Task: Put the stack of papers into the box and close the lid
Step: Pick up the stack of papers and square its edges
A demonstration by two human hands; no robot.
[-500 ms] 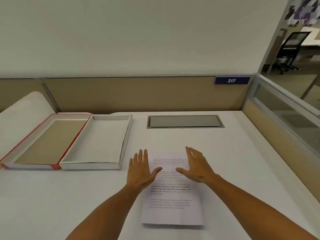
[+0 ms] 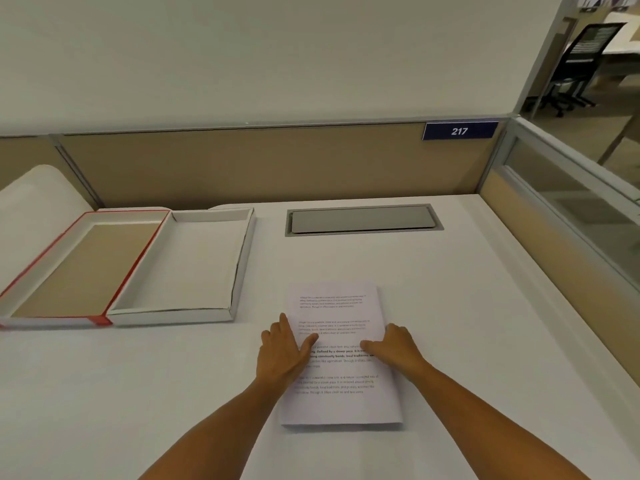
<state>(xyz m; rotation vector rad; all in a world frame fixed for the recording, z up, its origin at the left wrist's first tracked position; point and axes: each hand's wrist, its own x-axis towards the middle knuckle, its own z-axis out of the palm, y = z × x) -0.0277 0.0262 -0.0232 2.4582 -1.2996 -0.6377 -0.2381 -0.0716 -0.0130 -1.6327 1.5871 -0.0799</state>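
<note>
Paper stack (image 2: 337,358) between both hands' thumbs.

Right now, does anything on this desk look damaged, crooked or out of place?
Mostly tidy. The white cardboard box tray has a right wall that bows unevenly, as if slightly bent. The printed stack of papers lies a little askew to the desk edge.

The flat stack of white printed paper sheets (image 2: 341,355) lies face up on the white desk, long edges running away from the viewer, black text paragraphs visible. The shallow white cardboard box tray (image 2: 180,268) sits open and empty to the far left of the stack. Its red-edged lid with a brown interior (image 2: 74,268) lies inverted, touching the tray's left side.
</note>
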